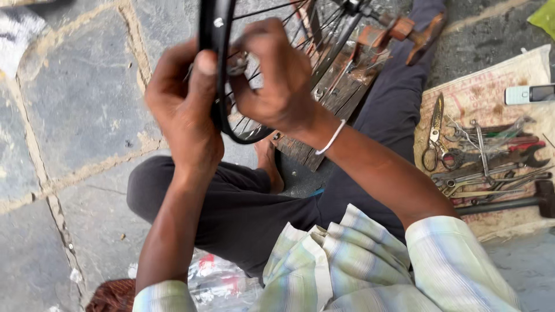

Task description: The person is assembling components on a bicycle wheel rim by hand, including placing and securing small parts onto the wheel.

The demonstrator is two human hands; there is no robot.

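A black bicycle wheel rim (215, 34) with thin metal spokes (324, 29) stands upright in front of me. My left hand (182, 104) grips the rim from the left side, thumb pressed against its outer edge. Just across the rim, my right hand (277, 78) is closed with its fingertips pinching a small metal part at a spoke end on the rim's inner side. A thin silver bangle (330, 138) sits on my right wrist. I sit cross-legged in dark trousers (243, 214), and the wheel's lower edge hangs above my lap.
A wooden plank stand (335, 92) lies under the wheel. On a cloth (491, 86) at the right lie scissors (435, 136), several wrenches and pliers (491, 167), a hammer (520, 202) and a small phone (529, 93). Stone paving (75, 115) spreads to the left. Crumpled plastic (219, 283) lies near my left knee.
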